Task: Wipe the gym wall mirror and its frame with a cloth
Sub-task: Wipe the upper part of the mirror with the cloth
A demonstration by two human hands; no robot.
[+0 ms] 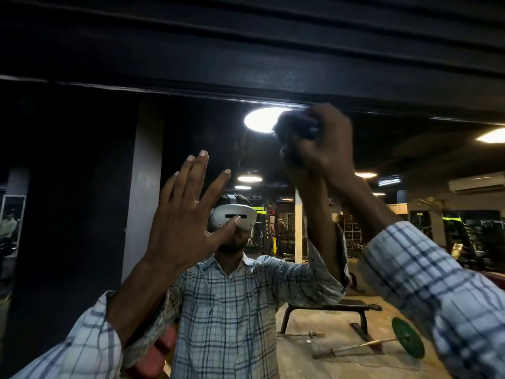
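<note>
The wall mirror [82, 187] fills the view, and its dark top frame [191, 88] runs across above it. My right hand [325, 140] is raised to the upper edge of the glass and grips a dark bunched cloth [297, 124] just below the frame. My left hand [188, 212] is held up in front of the mirror with its fingers straight and spread, holding nothing. I cannot tell whether its palm touches the glass. The mirror shows the person in a checked shirt with both arms raised.
Reflected in the mirror are a black weight bench [328, 310], a barbell with a green plate [407, 337] on the floor, ceiling lights [262, 120] and gym racks at the back right. A dark pillar [68, 214] stands at left.
</note>
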